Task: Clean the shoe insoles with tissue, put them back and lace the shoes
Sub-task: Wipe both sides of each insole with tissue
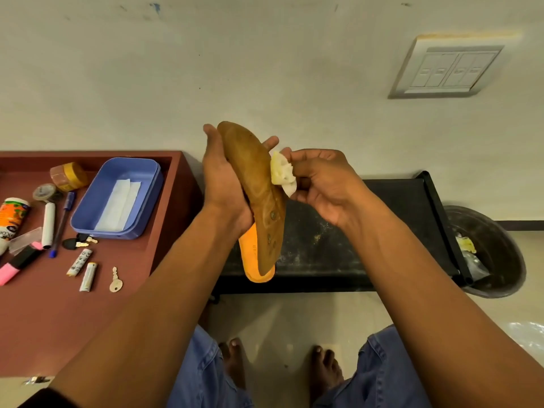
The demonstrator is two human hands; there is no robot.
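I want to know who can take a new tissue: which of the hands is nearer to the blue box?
Left. The left hand, holding the insole, is just right of the blue box in view. The right hand, pinching the tissue, is farther away beyond the insole.

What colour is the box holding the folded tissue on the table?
The box is blue-violet, seen in the head view.

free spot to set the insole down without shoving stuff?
Bare: the near part of the red-brown table, below the key and batteries; also the black bench top, right of the insole. Crowded: the table's far left, with pens, markers, tape rolls and blue box.
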